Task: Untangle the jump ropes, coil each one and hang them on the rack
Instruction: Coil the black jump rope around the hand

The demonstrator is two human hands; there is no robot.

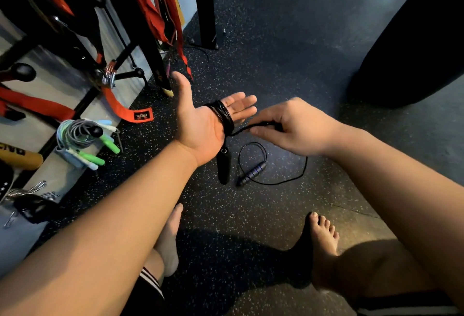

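A black jump rope [223, 115] is wound in several turns around my left hand [200, 120], which is held palm up with straight fingers and the thumb spread. One black handle [223, 167] hangs below that palm. My right hand [291, 127] pinches the rope's free length just right of the coil. The rest of the rope trails down to the floor in a loose loop [283, 180], ending at a purple-banded handle [252, 174]. Coiled ropes with green and pale blue handles [85, 142] hang on a peg of the rack [95, 131] at the left.
The black rack frame [82, 104] holds red straps [118, 107] and bands at the upper left. A black post [204, 7] stands behind, and a dark punching bag [414, 39] fills the upper right. My bare feet [321, 243] are on the speckled rubber floor.
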